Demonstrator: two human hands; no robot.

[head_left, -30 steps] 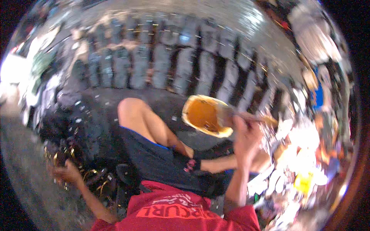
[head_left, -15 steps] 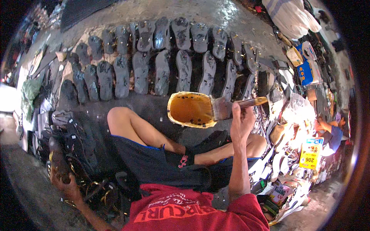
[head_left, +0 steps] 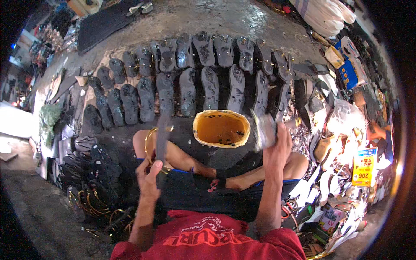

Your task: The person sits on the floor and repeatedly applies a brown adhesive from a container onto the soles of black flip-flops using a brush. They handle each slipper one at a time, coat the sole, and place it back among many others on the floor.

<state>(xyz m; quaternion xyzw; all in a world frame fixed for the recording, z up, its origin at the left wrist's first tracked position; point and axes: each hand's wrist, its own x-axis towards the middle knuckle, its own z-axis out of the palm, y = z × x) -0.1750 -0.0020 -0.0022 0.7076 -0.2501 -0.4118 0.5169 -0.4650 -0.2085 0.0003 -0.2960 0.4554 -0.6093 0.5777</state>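
Note:
Over my bent left knee, my left hand [head_left: 148, 180] grips a dark sandal sole [head_left: 162, 138] held upright on edge, a thin gold strap [head_left: 149, 143] looping from its side. My right hand [head_left: 278, 145] is closed around a wide flat paintbrush [head_left: 265, 130], its bristles blurred by motion. To the left of the brush stands a tub with a crusted yellowish rim [head_left: 220, 144]. Amber liquid, probably glue, fills its inside, and dark specks cling around the edge. The brush is apart from the tub. Its handle is mostly hidden by my fingers.
Beyond the tub lie two curved rows of dark soles [head_left: 187, 95]. Scraps and clear plastic [head_left: 342, 119] heap up on my right, with a yellow packet [head_left: 364, 167]. Strapped dark sandals [head_left: 93, 162] pile on my left. A white sack [head_left: 325, 16] lies at far right.
My left hand has come up from the pile at the lower left with the sole, now over my knee. The brush has left the tub's rim and turned slightly right.

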